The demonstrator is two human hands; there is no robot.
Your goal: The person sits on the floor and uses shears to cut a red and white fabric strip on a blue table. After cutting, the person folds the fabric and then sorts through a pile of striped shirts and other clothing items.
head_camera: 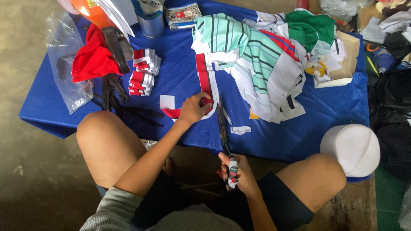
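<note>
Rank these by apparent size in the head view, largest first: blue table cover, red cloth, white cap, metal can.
1. blue table cover
2. white cap, though nearness to the camera may enlarge it; red cloth looks similar
3. metal can

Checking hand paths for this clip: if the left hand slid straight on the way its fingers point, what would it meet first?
Probably the scissor blades, just past the red and white fabric strip that the left hand presses; depth unclear.

Scissors (223,128) handles hidden inside right hand (238,172)

Blue-covered table (299,128) bears fabric heap (261,55), folded strips (143,70) (red-white).
</note>
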